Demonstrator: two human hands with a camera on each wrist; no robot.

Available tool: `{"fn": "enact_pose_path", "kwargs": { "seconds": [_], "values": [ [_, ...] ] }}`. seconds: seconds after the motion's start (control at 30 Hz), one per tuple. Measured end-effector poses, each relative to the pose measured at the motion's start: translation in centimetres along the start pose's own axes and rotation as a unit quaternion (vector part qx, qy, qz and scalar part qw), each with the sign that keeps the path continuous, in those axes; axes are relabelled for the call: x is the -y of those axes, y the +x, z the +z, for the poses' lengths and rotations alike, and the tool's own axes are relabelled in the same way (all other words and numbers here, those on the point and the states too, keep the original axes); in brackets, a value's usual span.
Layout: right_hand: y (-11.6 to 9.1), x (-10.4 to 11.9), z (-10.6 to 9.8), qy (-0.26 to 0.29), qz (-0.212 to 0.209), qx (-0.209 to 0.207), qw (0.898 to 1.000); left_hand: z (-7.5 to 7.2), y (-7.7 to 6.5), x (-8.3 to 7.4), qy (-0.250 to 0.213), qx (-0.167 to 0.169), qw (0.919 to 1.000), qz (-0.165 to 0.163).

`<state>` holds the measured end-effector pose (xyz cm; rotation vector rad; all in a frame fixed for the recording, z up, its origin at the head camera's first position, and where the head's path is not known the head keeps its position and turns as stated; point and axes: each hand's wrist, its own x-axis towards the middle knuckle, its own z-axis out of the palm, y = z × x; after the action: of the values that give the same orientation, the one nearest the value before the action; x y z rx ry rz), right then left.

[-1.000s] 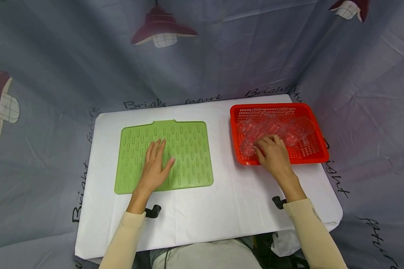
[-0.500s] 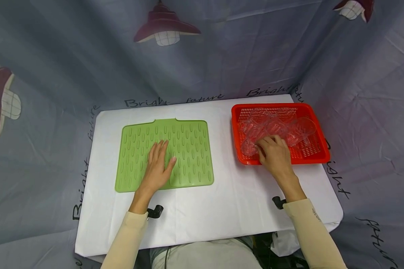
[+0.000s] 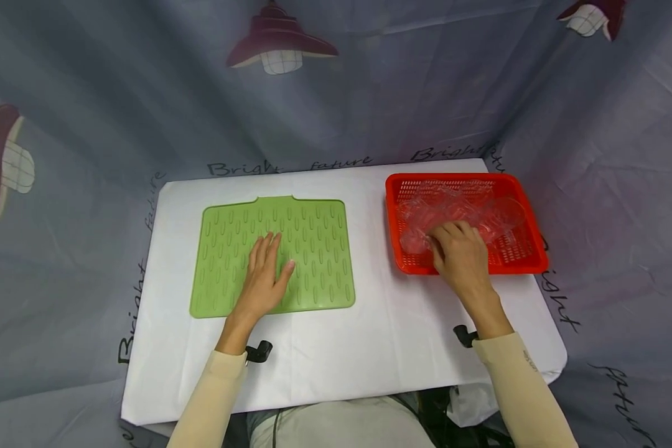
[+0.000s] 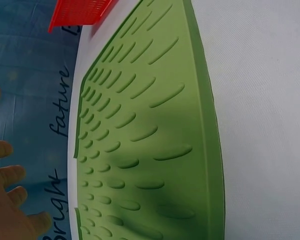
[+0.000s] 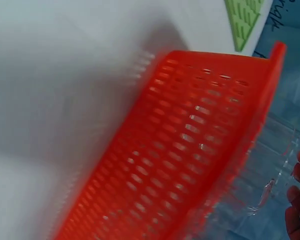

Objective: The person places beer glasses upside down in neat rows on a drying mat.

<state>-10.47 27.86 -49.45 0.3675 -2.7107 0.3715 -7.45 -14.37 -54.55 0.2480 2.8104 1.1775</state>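
Left sleeve (image 3: 210, 389): was long and pale cream, of smooth cloth, and ended in a plain cuff at the wrist.
Right sleeve (image 3: 526, 392): was cut from matching cream cloth, with a small dark marking (image 3: 529, 361) just beyond the cuff, too tiny to read.
Left wrist device (image 3: 259, 351): was black and compact, with a rounded end.
Right wrist device (image 3: 465, 336): was likewise black, small and blunt-ended.
Left hand (image 3: 262, 280): was ungloved, its fingers bare.
Right hand (image 3: 462, 255): was ungloved too.
Lap clothing (image 3: 341, 426): was pale beige-grey and softly creased.
Cable (image 3: 275, 429): was thin and dark, and ran along the lap's left side.
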Motion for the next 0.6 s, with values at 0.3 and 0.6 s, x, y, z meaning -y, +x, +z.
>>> {"fn": "enact_pose_path", "kwargs": {
  "seconds": [0.3, 0.6],
  "values": [
    [1.4, 1.5, -3.0, -0.006, -0.024, -0.02, 0.999, -0.1, 0.4, -0.2, 0.001, -0.002, 1.0, 0.009],
    [2.5, 3.4, -5.1, -0.002, -0.044, -0.037, 0.998, -0.4, 0.6, -0.5, -0.006, -0.001, 0.9999, 0.011]
  ]
}}
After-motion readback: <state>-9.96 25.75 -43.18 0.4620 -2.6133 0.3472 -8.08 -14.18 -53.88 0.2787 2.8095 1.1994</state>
